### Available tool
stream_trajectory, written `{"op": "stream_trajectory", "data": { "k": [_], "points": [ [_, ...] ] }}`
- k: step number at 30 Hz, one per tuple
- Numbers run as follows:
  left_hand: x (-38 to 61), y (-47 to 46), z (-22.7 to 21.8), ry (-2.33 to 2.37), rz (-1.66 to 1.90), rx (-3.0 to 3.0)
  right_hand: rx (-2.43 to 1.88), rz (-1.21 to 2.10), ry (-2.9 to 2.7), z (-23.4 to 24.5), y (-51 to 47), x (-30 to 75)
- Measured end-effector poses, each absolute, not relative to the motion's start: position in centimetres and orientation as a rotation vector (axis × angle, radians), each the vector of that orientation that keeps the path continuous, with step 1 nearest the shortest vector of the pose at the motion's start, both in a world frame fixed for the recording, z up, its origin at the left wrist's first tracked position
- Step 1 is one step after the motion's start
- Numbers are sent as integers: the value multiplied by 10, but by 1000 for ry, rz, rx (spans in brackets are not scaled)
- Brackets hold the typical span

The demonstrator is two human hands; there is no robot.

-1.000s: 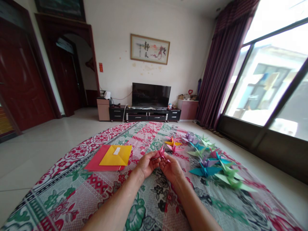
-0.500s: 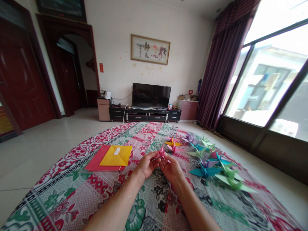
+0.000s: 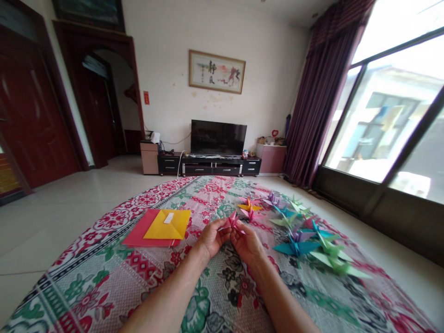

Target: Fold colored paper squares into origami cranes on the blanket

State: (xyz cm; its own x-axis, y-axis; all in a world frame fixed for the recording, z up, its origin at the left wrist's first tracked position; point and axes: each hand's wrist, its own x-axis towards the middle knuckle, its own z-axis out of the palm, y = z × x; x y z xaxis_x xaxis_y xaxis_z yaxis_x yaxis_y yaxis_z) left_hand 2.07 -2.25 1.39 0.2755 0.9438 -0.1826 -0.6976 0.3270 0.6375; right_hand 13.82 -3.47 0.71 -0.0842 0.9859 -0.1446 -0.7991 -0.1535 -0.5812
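Pink and crisply creased, the small origami crane sits, in the head view, to the right of the yellow paper, pinched at its sides by the fingertips of the left hand and right hand. It should feel nearly weightless, stiff along the folds but easily crushed or torn; its layered base looks the safest hold. A blue paper crane lies farther right of the yellow paper.

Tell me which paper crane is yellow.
The yellow-orange crane between two pink cranes, just beyond the right hand; no other crane shows that colour.
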Motion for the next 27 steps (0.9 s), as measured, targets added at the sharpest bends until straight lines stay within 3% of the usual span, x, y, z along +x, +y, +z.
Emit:
{"op": "stream_trajectory", "data": {
  "k": [27],
  "points": [
    [19, -21, 13, 638, 1160, 498, -600, 1503, -533, 0, -32, 139]
  ]
}}
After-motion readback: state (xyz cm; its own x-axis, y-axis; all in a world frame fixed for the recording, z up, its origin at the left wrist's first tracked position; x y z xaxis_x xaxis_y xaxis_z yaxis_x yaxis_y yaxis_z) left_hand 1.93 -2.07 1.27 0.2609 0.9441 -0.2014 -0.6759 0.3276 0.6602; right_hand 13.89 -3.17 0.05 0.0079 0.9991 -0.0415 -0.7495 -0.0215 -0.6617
